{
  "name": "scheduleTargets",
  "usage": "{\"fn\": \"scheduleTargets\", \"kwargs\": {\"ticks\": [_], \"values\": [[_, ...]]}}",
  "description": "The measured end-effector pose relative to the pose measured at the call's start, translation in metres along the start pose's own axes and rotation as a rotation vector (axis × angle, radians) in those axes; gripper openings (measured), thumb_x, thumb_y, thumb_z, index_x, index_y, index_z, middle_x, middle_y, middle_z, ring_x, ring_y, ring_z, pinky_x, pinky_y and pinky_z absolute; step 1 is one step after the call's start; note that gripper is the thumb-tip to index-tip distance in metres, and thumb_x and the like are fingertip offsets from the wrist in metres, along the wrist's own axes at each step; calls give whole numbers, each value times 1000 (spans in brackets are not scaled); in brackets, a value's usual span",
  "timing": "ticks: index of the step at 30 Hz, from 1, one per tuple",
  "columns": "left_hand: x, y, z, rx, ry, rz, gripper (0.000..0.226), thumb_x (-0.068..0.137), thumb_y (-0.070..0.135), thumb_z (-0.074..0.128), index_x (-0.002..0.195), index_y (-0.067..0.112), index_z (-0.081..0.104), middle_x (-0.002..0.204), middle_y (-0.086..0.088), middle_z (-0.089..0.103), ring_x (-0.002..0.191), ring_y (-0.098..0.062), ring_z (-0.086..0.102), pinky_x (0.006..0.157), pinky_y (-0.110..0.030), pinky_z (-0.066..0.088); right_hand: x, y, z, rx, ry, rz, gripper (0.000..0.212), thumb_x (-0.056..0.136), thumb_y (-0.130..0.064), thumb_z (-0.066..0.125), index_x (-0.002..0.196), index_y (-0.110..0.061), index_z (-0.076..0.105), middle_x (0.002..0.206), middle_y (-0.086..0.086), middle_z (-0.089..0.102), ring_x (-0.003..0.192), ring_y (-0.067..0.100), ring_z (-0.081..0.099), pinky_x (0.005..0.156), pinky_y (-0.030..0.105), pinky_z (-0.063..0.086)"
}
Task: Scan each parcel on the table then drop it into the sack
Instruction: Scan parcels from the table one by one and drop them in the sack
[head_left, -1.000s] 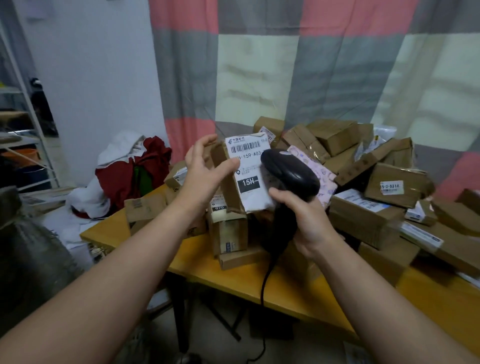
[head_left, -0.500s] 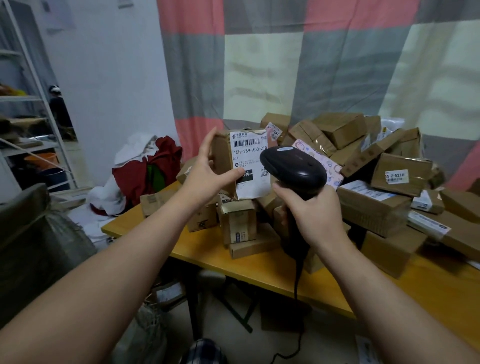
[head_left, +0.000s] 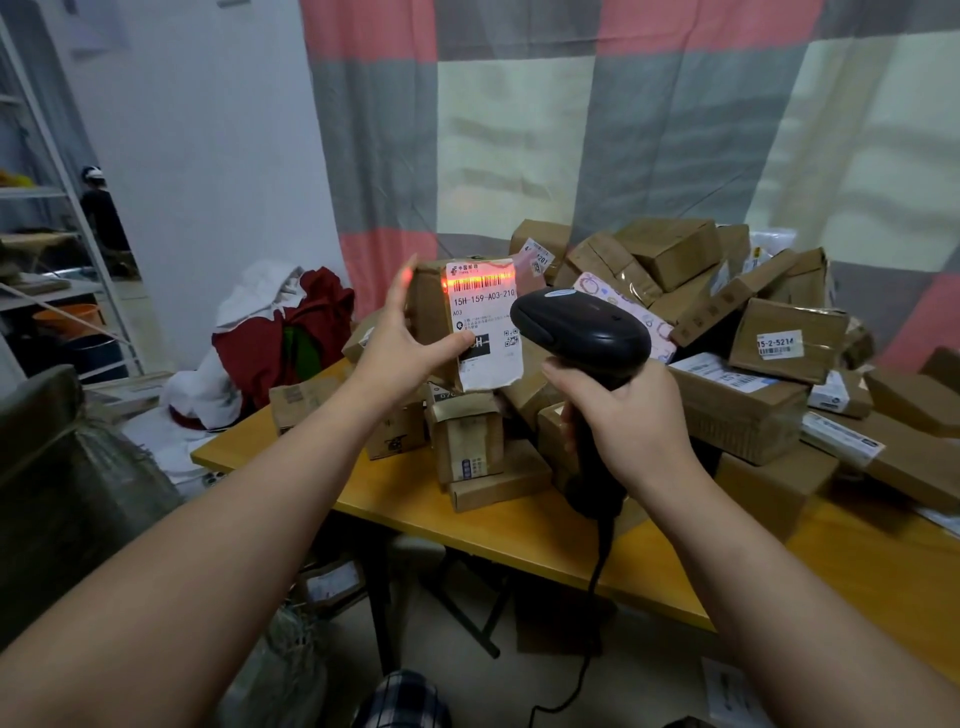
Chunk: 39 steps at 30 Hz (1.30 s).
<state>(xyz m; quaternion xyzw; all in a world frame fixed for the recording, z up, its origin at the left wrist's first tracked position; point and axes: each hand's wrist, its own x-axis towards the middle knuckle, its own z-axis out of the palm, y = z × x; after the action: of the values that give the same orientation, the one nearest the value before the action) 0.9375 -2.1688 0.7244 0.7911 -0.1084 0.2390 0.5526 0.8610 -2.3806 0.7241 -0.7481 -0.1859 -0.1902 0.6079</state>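
The left hand (head_left: 402, 345) holds a small cardboard parcel (head_left: 483, 312) upright above the near-left part of the table (head_left: 519, 525), thumb pressed on its white shipping label and fingers straight up along its left side. Just to the right, the right hand (head_left: 628, 421) is wrapped round the grip of a black corded barcode scanner (head_left: 582, 332) whose head faces that label. A red scan line lies across the barcode at the label's top, a heap of brown parcels (head_left: 753, 405) covers the table behind, and a grey woven sack (head_left: 67, 483) stands at the near left, off the table.
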Motion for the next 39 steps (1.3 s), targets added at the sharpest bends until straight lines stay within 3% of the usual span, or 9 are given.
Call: {"fn": "scheduleTargets", "kwargs": {"ticks": [7, 12, 18, 22, 25, 29, 33, 36, 39], "values": [[2, -4, 1, 10, 53, 38, 96, 80, 16, 77, 149, 37, 15, 142, -5, 44, 110, -7, 50, 64, 0, 44, 1, 4, 2, 52, 19, -5, 21, 85, -21, 70, 70, -7, 66, 55, 9, 60, 50, 20, 60, 55, 37, 51], [-10, -2, -6, -23, 117, 91, 98, 78, 22, 79, 148, 41, 14, 147, -5, 38, 129, -16, 44, 87, -8, 47, 0, 3, 14, 138, -7, -20, 18, 79, -24, 72, 71, -9, 66, 54, 10, 58, 50, 24, 58, 56, 45, 51], [-78, -10, -42, -24, 192, 170, 106, 75, 20, 80, 147, 40, 6, 149, -4, 31, 134, -11, 41, 105, -27, 44, -15, 4, 61, 185, -203, -97, 11, 74, -24, 75, 81, -25, 67, 64, -13, 66, 66, 5, 64, 66, 24, 48], [-143, -52, -89, -18, 288, 7, 114, 69, 31, 85, 143, 49, 1, 146, -3, 32, 131, -10, 46, 103, -31, 46, -52, 33, 118, 235, -384, 1, 39, 73, -2, 80, 91, -32, 63, 79, -24, 69, 84, -12, 63, 72, 5, 45], [-200, -95, -127, 35, 421, -136, 110, 69, 20, 80, 143, 42, 2, 145, 0, 32, 129, -1, 45, 102, -22, 45, -87, 68, 171, 176, -543, 135, 40, 74, -5, 80, 94, -35, 62, 84, -26, 68, 86, -16, 61, 74, 6, 45], [-266, -163, -174, 155, 574, -359, 108, 65, 36, 81, 142, 46, 6, 151, -5, 27, 136, -10, 39, 110, -26, 38, -118, 118, 231, 87, -658, 226, 42, 78, -3, 77, 95, -37, 59, 86, -23, 67, 87, -8, 62, 74, 5, 46], [-315, -238, -202, 307, 638, -677, 122, 57, 50, 87, 148, 38, 7, 149, -12, 29, 137, -21, 36, 116, -41, 27, -129, 163, 280, -81, -804, 281, 21, 80, -1, 73, 98, -4, 63, 93, 14, 67, 88, 26, 62, 80, 33, 52], [-326, -280, -206, 387, 560, -887, 118, 68, 32, 86, 152, 30, 2, 149, -13, 24, 135, -27, 33, 110, -37, 29, -131, 184, 314, -129, -905, 291, 28, 77, -17, 75, 102, -16, 63, 98, 11, 66, 94, 28, 61, 85, 46, 51], [-323, -323, -211, 528, 382, -1045, 118, 70, 43, 82, 152, 31, -2, 146, -16, 25, 131, -34, 36, 108, -44, 34, -132, 206, 343, -212, -991, 221, 28, 80, -15, 75, 104, -7, 63, 101, 12, 66, 97, 26, 61, 85, 42, 52]]}}
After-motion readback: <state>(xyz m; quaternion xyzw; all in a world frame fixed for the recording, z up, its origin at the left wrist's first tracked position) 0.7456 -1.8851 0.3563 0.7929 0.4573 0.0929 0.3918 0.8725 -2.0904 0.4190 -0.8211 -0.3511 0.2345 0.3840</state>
